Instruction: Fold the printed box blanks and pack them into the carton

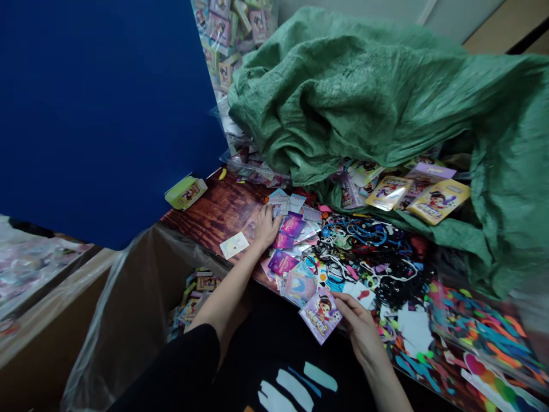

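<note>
My left hand (266,227) rests on a loose heap of small paper cards and foil packets (291,229) at the wood-grain table's edge, and its fingers cover the heap's near side. A white card (234,245) lies just left of that hand. My right hand (358,326) pinches a purple cartoon-printed packet (321,315) by its right side, near the table's front edge. Beyond it lies a tangle of blue, black and white cords (369,240). Yellow cartoon packets (438,200) lie farther back, partly under a green woven sack (343,97).
A cardboard box (38,337) lined with a clear plastic bag (96,326) stands below the table's left side and holds several packets. A dark blue board (98,114) rises at the left. A small yellow-green box (186,192) sits against it. Colourful foam cut-outs (480,326) cover the front right.
</note>
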Available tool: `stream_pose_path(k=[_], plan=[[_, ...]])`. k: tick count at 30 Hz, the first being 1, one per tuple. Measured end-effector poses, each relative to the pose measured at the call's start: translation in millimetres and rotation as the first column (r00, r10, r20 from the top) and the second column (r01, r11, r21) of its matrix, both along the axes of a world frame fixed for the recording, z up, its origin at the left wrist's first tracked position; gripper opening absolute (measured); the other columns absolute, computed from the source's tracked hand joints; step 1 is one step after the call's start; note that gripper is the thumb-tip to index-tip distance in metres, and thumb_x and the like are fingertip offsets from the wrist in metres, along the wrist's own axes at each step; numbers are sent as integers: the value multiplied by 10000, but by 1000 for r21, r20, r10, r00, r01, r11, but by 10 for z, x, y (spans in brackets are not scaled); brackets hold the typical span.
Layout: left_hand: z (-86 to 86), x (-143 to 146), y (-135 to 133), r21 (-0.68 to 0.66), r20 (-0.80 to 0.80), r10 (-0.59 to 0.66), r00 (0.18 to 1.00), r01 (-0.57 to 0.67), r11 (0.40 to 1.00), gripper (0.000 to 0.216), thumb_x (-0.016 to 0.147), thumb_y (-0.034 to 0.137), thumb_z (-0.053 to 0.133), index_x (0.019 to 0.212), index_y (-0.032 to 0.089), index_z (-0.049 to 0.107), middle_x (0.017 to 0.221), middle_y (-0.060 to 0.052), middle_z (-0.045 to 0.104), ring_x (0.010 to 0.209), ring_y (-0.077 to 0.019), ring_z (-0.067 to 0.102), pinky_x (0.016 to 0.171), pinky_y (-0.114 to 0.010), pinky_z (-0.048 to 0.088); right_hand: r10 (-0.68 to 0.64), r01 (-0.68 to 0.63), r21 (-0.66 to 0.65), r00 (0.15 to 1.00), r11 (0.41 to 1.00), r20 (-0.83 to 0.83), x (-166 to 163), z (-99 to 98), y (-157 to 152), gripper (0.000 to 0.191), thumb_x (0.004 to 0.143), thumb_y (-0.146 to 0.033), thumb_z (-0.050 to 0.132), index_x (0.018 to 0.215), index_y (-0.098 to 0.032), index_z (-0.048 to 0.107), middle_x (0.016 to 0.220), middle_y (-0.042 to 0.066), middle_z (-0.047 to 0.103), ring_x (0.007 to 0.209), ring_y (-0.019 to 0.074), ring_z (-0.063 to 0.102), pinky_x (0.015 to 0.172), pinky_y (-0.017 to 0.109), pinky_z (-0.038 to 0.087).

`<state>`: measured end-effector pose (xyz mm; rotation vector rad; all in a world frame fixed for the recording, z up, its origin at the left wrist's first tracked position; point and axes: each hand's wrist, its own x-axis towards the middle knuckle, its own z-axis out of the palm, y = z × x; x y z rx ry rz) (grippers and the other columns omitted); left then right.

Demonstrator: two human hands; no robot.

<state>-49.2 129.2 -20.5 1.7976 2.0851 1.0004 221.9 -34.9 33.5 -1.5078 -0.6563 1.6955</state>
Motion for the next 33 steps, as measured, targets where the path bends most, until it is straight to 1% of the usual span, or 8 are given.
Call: stream_pose_path(k=[7, 11, 13, 19, 22, 25, 29, 33], plan=[[7, -322, -381, -51, -47, 8, 999, -10, 999, 539, 954, 392, 457, 1423, 126, 439, 1509, -198, 449, 1425, -289, 395, 1178, -505, 299, 102, -105, 79, 994, 991, 42, 8, -44, 25, 447, 592, -556, 849, 885, -224, 784, 822, 46, 742, 687, 192, 633, 579, 275, 480], [49, -486, -678, -191, -163, 288, 944, -316, 929, 586, 953, 425, 439, 1436, 94, 436, 1550, -240, 370, 1473, -385, 281, 1165, -659, 182, 114, -116, 45, 993, 992, 40, 92, 33, 122, 481, 539, -549, 877, 871, -217, 775, 779, 34, 725, 656, 171, 616, 568, 262, 470], [64, -442, -788, -266, -187, 316, 930, -358, 895, 620, 951, 438, 436, 1457, 80, 413, 1571, -245, 327, 1488, -396, 237, 1167, -673, 138, 119, -122, 48, 991, 991, 61, 83, 97, 220, 496, 508, -549, 887, 847, -207, 771, 753, 34, 717, 621, 163, 601, 548, 261, 461], [34, 279, -830, -289, -15, 47, 999, -50, 956, 662, 951, 454, 438, 1518, 135, 316, 1621, -187, 235, 1521, -327, 165, 1208, -591, 107, 159, -163, 220, 987, 962, 34, -349, 320, 700, 439, 559, -496, 872, 862, -203, 752, 791, 31, 711, 669, 166, 611, 566, 271, 501], [35, 646, -840, -234, 91, -82, 992, 101, 967, 574, 922, 397, 494, 1451, 177, 444, 1540, -162, 426, 1486, -321, 282, 1219, -545, 164, 188, -163, 298, 981, 940, -55, -774, 396, 972, 436, 546, -453, 871, 875, -207, 724, 762, 11, 687, 663, 164, 611, 540, 275, 526], [57, 740, -896, -182, 161, -136, 977, 165, 969, 463, 954, 340, 421, 1378, 188, 527, 1398, -144, 585, 1356, -285, 489, 1170, -464, 330, 228, -182, 315, 967, 932, -116, -1179, 425, 1182, 444, 485, -389, 886, 846, -216, 694, 705, -19, 649, 629, 151, 604, 512, 267, 538], [57, 355, -858, -72, 145, -120, 982, 131, 989, 435, 966, 339, 408, 1342, 172, 549, 1359, -149, 608, 1312, -284, 529, 1129, -459, 391, 271, -207, 337, 950, 918, -154, -1391, 444, 1293, 430, 514, -384, 870, 860, -211, 682, 709, -17, 653, 634, 146, 600, 522, 264, 546], [91, -329, -457, -51, -25, 12, 1000, -13, 999, 487, 929, 322, 499, 1386, 154, 505, 1511, -167, 462, 1445, -312, 363, 1202, -529, 242, 235, -178, 334, 962, 925, -137, -1248, 453, 1298, 427, 554, -409, 862, 885, -199, 692, 800, 17, 684, 689, 169, 618, 551, 283, 550]])
